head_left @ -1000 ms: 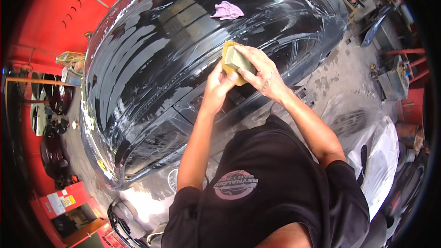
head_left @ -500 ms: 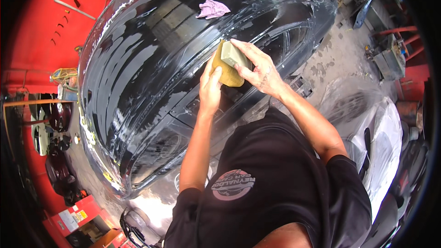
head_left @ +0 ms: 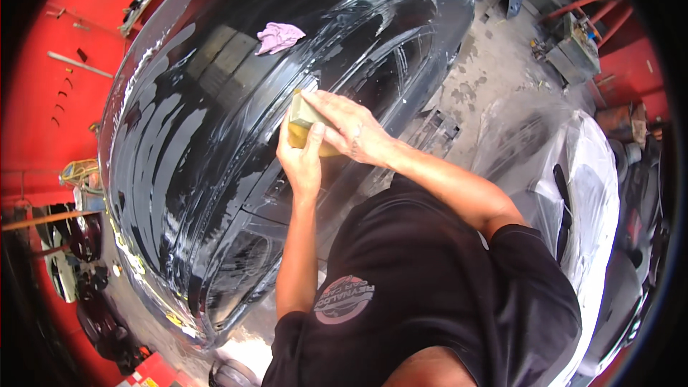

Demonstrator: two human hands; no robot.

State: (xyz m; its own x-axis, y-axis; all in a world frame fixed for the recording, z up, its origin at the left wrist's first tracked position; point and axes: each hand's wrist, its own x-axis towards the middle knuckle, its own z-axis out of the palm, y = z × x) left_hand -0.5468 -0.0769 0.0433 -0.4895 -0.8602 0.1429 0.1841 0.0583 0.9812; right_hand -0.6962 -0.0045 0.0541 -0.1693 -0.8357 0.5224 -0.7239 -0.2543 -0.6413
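While hands [head_left: 302, 169] [head_left: 356, 130] clamp block [head_left: 304, 112] and yellow sheet [head_left: 298, 134], block's long axis slants upper-left to lower-right.

Tilted grey-green block [head_left: 304, 112] sits against a yellow sheet [head_left: 298, 137], both held.

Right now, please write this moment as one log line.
left hand: holding yellow sheet | right hand: gripping block | pink cloth: on black car
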